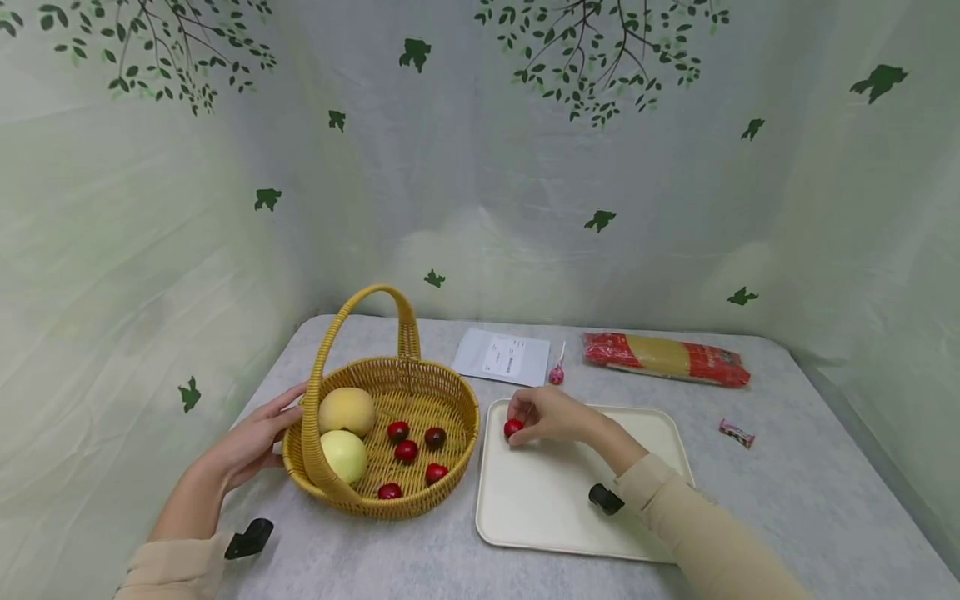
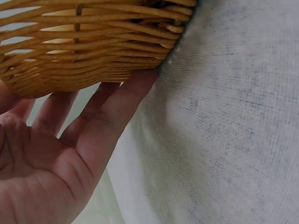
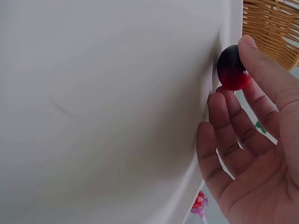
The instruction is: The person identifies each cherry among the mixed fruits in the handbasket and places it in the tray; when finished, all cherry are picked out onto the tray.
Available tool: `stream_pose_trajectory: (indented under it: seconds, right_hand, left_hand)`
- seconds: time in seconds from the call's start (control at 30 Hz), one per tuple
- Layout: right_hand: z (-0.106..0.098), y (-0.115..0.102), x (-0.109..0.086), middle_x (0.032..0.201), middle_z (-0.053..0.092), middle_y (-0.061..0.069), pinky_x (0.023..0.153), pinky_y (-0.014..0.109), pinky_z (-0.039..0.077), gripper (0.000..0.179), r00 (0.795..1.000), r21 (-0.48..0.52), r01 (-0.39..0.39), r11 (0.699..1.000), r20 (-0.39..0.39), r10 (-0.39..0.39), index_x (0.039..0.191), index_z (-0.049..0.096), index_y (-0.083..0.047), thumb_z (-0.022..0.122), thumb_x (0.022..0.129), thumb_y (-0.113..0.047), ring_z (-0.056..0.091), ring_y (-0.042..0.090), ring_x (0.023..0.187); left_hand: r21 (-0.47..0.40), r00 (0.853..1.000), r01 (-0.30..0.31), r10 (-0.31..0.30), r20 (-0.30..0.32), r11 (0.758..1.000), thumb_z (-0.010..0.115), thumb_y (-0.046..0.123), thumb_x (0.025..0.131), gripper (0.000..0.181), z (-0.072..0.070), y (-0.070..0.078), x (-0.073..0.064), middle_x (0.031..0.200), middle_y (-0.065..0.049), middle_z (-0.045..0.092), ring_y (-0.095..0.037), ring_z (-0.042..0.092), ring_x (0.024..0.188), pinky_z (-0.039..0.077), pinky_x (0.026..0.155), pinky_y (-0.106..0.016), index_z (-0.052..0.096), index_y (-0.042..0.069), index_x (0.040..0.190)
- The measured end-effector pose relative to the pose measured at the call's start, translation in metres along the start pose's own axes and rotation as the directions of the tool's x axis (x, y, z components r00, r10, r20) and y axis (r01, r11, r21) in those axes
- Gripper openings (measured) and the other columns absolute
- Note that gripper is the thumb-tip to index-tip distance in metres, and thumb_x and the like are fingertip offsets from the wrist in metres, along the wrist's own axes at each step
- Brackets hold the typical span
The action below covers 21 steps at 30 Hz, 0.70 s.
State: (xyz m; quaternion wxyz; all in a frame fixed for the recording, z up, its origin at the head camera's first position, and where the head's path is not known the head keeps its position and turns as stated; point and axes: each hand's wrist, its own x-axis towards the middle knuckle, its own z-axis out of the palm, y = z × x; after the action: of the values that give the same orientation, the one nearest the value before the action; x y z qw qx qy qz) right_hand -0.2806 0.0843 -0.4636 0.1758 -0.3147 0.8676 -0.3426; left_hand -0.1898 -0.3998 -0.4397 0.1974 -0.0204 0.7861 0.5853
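Observation:
A yellow wicker basket (image 1: 442, 375) with a tall handle stands on the left of the table. Inside it lie several dark red cherries (image 1: 406, 452), a yellow-orange round fruit (image 1: 347, 412) and a pale green one (image 1: 344, 456). My left hand (image 1: 251, 442) rests against the basket's left side, its extended fingers (image 2: 112, 112) touching the outer weave low down. Between thumb and index finger, my right hand (image 1: 551, 415) pinches another cherry (image 3: 232, 68) over the left part of a cream tray (image 1: 555, 517). The other fingers of that hand are loosely bent beside the tray's rim.
Behind the tray lie a white labelled packet (image 1: 502, 357), a lollipop (image 1: 557, 373) and a long red-and-yellow package (image 1: 667, 358). A small wrapped candy (image 1: 737, 433) lies to the tray's right. Printed fabric walls (image 1: 510, 208) stand around the table.

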Motion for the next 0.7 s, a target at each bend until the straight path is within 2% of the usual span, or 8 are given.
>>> stream_pose_trajectory:
  seconds: [0.13, 0.23, 0.27, 0.33, 0.4, 0.47, 0.5, 0.7]
  right_hand:
    - [0.004, 0.003, 0.0, 0.089, 0.066, -0.005, 0.073, 0.022, 0.05, 0.03, 1.0, -0.019, 0.008, 1.0, 0.005, -0.008, 0.104, 0.07, -0.014, 0.092, 0.088, -0.026, 0.058, 0.009, 0.081]
    - [0.005, 0.005, 0.0, 0.089, 0.065, -0.004, 0.073, 0.023, 0.049, 0.031, 1.0, -0.032, 0.009, 0.999, -0.002, -0.009, 0.105, 0.07, -0.015, 0.092, 0.088, -0.028, 0.057, 0.01, 0.081]
    - [0.005, 0.005, 0.0, 0.089, 0.065, -0.004, 0.073, 0.023, 0.048, 0.031, 1.0, -0.038, 0.01, 0.999, -0.002, -0.01, 0.106, 0.07, -0.015, 0.092, 0.088, -0.028, 0.057, 0.01, 0.082]
    - [0.002, 0.002, 0.0, 0.091, 0.065, -0.002, 0.075, 0.025, 0.049, 0.032, 1.0, -0.043, 0.001, 0.999, 0.002, -0.001, 0.109, 0.07, -0.016, 0.091, 0.089, -0.029, 0.058, 0.012, 0.084]
    - [-0.004, -0.001, -0.001, 0.095, 0.067, 0.0, 0.077, 0.027, 0.05, 0.033, 1.0, -0.049, -0.011, 0.999, 0.004, 0.011, 0.114, 0.07, -0.015, 0.089, 0.091, -0.03, 0.059, 0.013, 0.086]
    - [-0.011, -0.008, -0.001, 0.099, 0.068, 0.001, 0.081, 0.028, 0.052, 0.034, 1.0, -0.058, -0.01, 0.998, 0.0, 0.01, 0.118, 0.07, -0.014, 0.087, 0.093, -0.03, 0.061, 0.014, 0.089]
    - [-0.016, -0.012, -0.002, 0.101, 0.069, 0.001, 0.083, 0.029, 0.054, 0.035, 1.0, -0.058, -0.009, 0.998, -0.003, 0.009, 0.12, 0.07, -0.013, 0.086, 0.094, -0.03, 0.063, 0.014, 0.091]
    - [-0.038, -0.044, 0.007, 0.108, 0.072, 0.001, 0.088, 0.03, 0.058, 0.034, 0.997, -0.092, 0.072, 0.993, -0.035, -0.075, 0.124, 0.07, -0.012, 0.081, 0.098, -0.032, 0.068, 0.014, 0.099]
  left_hand:
    - [-0.005, 1.0, -0.009, 0.009, 0.01, 1.0, 0.043, 0.041, 0.117, 0.071, 0.001, -0.005, -0.001, 0.179, -0.022, 0.007, -0.012, 0.046, 0.138, 0.056, 0.1, -0.049, 0.004, 0.026, 0.175]
    - [-0.008, 0.999, -0.038, 0.038, -0.008, 0.999, 0.044, 0.045, 0.116, 0.07, 0.002, -0.008, -0.001, 0.175, -0.022, 0.021, -0.001, 0.053, 0.127, 0.057, 0.1, -0.049, 0.009, 0.029, 0.175]
    - [-0.009, 0.999, -0.052, 0.052, -0.014, 0.999, 0.044, 0.045, 0.116, 0.069, 0.002, -0.01, -0.002, 0.172, -0.018, 0.031, 0.001, 0.055, 0.124, 0.057, 0.099, -0.049, 0.011, 0.03, 0.175]
    - [-0.015, 0.997, -0.08, 0.08, -0.022, 0.997, 0.045, 0.044, 0.116, 0.066, 0.002, -0.012, -0.005, 0.162, -0.001, 0.048, 0.004, 0.058, 0.121, 0.058, 0.098, -0.047, 0.016, 0.033, 0.174]
    - [-0.028, 0.992, -0.122, 0.122, -0.014, 0.992, 0.044, 0.04, 0.117, 0.062, 0.001, -0.015, -0.009, 0.147, 0.014, 0.06, 0.003, 0.061, 0.121, 0.058, 0.096, -0.045, 0.019, 0.034, 0.173]
    - [-0.047, 0.987, -0.158, 0.158, 0.007, 0.986, 0.043, 0.035, 0.118, 0.059, 0.0, -0.016, -0.013, 0.137, 0.026, 0.062, 0.005, 0.061, 0.123, 0.058, 0.095, -0.043, 0.02, 0.033, 0.173]
    - [-0.057, 0.985, -0.168, 0.169, 0.017, 0.984, 0.043, 0.033, 0.118, 0.059, -0.001, -0.017, -0.014, 0.136, 0.028, 0.062, 0.006, 0.061, 0.124, 0.058, 0.096, -0.041, 0.021, 0.033, 0.173]
    - [-0.065, 0.982, -0.175, 0.179, 0.067, 0.982, 0.041, 0.031, 0.119, 0.061, -0.005, -0.02, -0.015, 0.14, 0.029, 0.058, 0.01, 0.058, 0.127, 0.055, 0.102, -0.046, 0.014, 0.036, 0.174]
